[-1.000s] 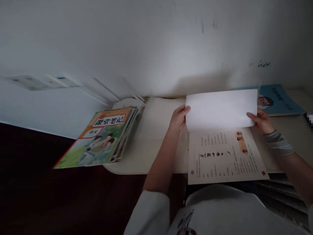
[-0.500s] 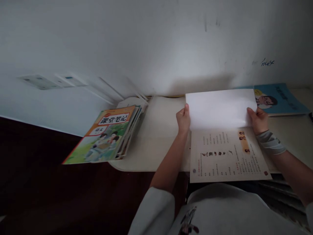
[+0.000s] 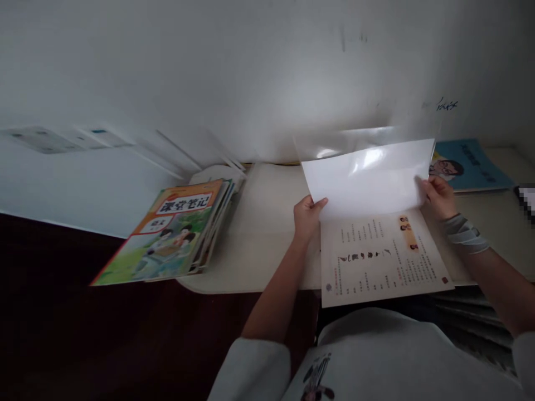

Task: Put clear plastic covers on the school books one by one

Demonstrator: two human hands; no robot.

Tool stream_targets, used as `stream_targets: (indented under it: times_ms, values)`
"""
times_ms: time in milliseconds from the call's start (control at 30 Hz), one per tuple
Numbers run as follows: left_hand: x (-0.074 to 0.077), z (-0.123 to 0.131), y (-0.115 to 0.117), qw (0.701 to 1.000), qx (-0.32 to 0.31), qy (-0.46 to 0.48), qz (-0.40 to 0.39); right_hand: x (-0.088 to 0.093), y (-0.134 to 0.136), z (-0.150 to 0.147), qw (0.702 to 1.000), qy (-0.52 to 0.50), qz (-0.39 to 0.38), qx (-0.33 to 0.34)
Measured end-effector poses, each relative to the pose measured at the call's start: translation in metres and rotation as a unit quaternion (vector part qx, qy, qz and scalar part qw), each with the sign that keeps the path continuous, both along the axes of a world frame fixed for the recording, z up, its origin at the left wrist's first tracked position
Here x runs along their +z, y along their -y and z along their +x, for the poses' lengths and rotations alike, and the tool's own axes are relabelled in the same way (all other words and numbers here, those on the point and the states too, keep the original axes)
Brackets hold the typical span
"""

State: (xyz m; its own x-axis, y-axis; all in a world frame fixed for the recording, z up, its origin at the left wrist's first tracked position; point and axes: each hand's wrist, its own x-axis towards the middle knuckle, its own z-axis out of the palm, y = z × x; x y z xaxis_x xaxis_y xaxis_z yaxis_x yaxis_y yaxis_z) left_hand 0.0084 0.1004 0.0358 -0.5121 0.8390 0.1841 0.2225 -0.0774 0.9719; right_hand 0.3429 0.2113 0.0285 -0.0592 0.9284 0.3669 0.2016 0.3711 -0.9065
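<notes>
An open book lies near the table's front edge, its printed page towards me and its white inner side raised. Clear plastic film stands out above the white sheet and shines with reflections. My left hand pinches the left edge of the raised part between thumb and fingers. At its right edge, my right hand is closed on it, with a grey band round the wrist. Whether each hand grips sheet, film or both is unclear.
A stack of books sits at the left, overhanging the front edge of the pale table. At the back right lies a blue book, with a dark-edged object farther right. A white wall borders the table.
The clear film now shows above the white sheet, and reflections appear on it. The raised part has tilted, its left side lower. My left hand has moved slightly down; the view has shifted a little.
</notes>
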Motion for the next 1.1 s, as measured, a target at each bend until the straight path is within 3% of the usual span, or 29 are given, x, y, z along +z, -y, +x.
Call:
stream_targets:
  times_ms: [133, 333, 467, 600, 767, 900, 1000, 1100]
  values:
    - [0.003, -0.005, 0.013, 0.999, -0.028, -0.037, 0.011, -0.001, 0.017, 0.012, 1.0, -0.008, 0.018, -0.017]
    - [0.001, -0.011, 0.033, 0.995, -0.047, -0.076, 0.035, 0.005, 0.038, 0.004, 0.992, 0.071, 0.034, -0.098]
    - [0.003, -0.008, 0.035, 0.996, -0.048, -0.061, 0.048, 0.008, 0.035, -0.006, 0.994, -0.054, -0.035, -0.089]
    - [0.005, -0.004, 0.037, 0.995, -0.065, -0.064, 0.049, 0.006, 0.032, -0.013, 0.976, -0.194, -0.098, -0.002]
    - [-0.007, -0.004, 0.049, 0.989, -0.124, -0.079, 0.009, -0.002, 0.031, -0.022, 0.976, -0.211, -0.035, -0.038]
    - [-0.018, -0.011, 0.058, 0.982, -0.147, -0.106, -0.056, -0.004, 0.026, -0.025, 0.985, -0.167, -0.019, -0.047]
    - [-0.012, -0.016, 0.055, 0.982, -0.154, -0.095, -0.057, -0.001, 0.024, -0.021, 0.984, -0.168, -0.045, -0.028]
    - [0.001, -0.015, 0.043, 0.993, -0.101, -0.053, -0.005, 0.004, 0.024, -0.017, 0.978, -0.199, -0.066, -0.018]
